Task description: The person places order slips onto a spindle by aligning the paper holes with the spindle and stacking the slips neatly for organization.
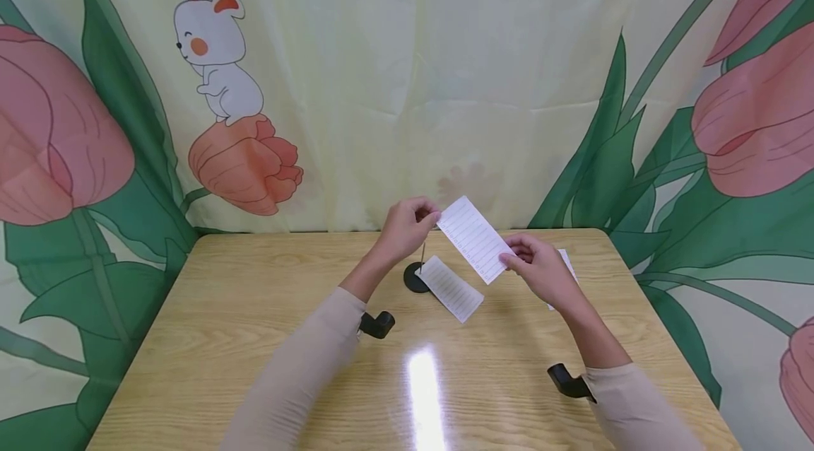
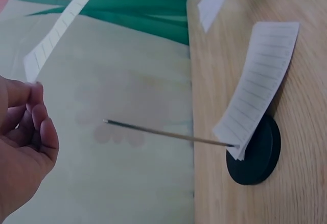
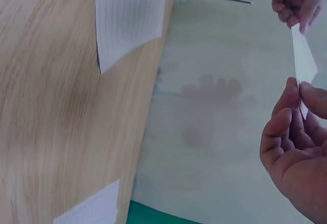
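Both hands hold one lined paper slip (image 1: pixel 473 239) above the table. The left hand (image 1: pixel 410 228) pinches its upper left corner between thumb and fingers, and the right hand (image 1: pixel 539 267) pinches the lower right end. Below stands a spike holder: a round black base (image 2: pixel 259 157) with a thin upright metal spike (image 2: pixel 163 133). Several lined slips (image 1: pixel 451 288) are pierced on the spike at one corner and lie at its foot, their free ends over the table. In the left wrist view the spike's tip stands bare, apart from the held slip.
Another paper (image 1: pixel 568 264) lies on the wooden table (image 1: pixel 267 338) at the right, partly hidden behind the right hand. A printed curtain (image 1: pixel 407 83) hangs along the table's far edge. Black wrist-worn mounts (image 1: pixel 378 324) jut from both forearms.
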{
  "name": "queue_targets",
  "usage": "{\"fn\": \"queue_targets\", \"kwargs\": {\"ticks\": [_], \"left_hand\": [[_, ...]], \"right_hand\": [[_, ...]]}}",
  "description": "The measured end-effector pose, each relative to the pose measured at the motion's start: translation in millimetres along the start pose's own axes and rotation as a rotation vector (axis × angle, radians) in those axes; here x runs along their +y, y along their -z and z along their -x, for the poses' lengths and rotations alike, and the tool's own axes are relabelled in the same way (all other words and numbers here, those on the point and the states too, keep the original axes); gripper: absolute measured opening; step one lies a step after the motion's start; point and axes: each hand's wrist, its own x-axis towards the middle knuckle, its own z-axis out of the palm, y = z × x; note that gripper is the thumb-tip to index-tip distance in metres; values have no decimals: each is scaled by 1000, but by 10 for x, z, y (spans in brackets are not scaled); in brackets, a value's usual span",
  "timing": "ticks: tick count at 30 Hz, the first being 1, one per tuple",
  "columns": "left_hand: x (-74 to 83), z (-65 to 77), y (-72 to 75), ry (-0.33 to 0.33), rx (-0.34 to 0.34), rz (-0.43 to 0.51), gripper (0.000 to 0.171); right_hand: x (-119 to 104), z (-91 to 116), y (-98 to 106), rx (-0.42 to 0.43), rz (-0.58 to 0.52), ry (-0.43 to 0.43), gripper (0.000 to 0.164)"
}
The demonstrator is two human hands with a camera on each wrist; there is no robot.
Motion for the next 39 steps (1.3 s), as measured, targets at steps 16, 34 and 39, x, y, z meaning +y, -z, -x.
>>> {"fn": "queue_targets", "kwargs": {"ticks": [16,34,39], "left_hand": [[-210,110,88,79,-39,-25,9],[-367,126,49,116,-60,-24,10],[-394,142,35,121,-62,1,10]], "right_hand": [[88,-80,-238,23,-1,-60,24],[170,-96,-317,23,7,-79,23],[193,-89,-335,18,8,-95,24]]}}
